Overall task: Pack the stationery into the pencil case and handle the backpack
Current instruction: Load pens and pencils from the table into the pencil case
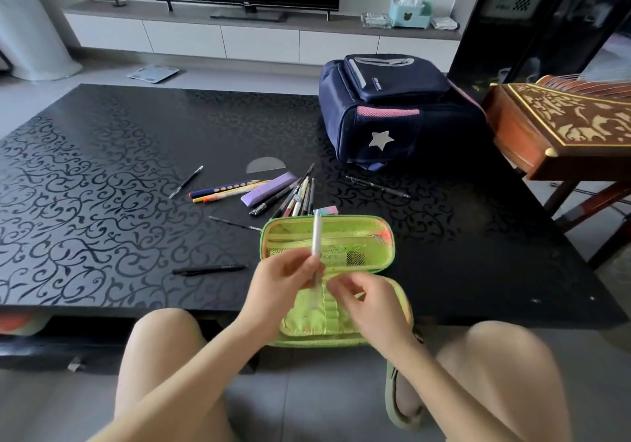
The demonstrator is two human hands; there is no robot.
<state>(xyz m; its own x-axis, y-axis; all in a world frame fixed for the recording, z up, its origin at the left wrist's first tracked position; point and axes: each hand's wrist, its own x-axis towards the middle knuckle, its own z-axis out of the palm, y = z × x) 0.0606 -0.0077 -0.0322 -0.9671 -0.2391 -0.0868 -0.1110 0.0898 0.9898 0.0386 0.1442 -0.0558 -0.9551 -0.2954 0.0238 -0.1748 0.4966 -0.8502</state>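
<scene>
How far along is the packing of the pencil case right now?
Early. Done: the green pencil case lies open on the table. In hand: the left hand holds a white pen over it, the right hand beside it. Left: the pile of pens, the purple box, the loose black pen, and the backpack, apparently untouched.

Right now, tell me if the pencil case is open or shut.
Open. The pencil case lies spread flat on the table, lid back, its green mesh pockets showing.
</scene>
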